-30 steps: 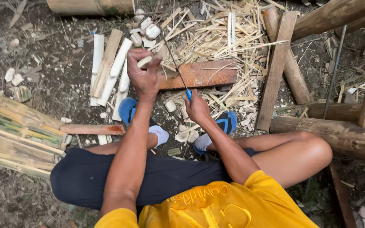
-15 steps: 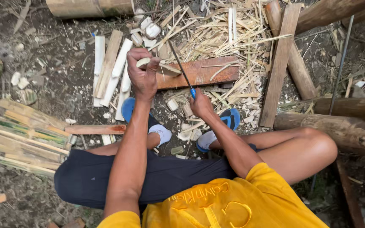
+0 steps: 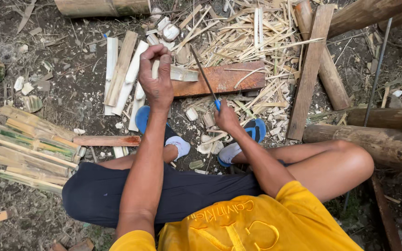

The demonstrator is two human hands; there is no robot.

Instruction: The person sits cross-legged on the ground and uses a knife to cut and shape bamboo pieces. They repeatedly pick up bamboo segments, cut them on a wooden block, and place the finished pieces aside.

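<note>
While crowded by shavings [image 3: 252, 42] at 12 o'clock: left hand [image 3: 157, 81] fingers clenched on bamboo piece [image 3: 182, 73], right hand [image 3: 226, 116] grasping knife [image 3: 204, 76]; stacked bamboo strips [image 3: 29, 148] at 9 o'clock.

An outdoor bamboo-working spot: bare dirt ground [image 3: 70, 102], split bamboo slats [image 3: 29, 148], shavings [image 3: 247, 37], logs [image 3: 364, 139].

Bamboo log [image 3: 103, 7] cut by top edge; knife handle [image 3: 217, 104] hidden in fist.

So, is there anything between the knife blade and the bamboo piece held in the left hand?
Nothing visible: the knife blade, held by the right hand, slants up right beside the bamboo piece in the left hand.
</note>
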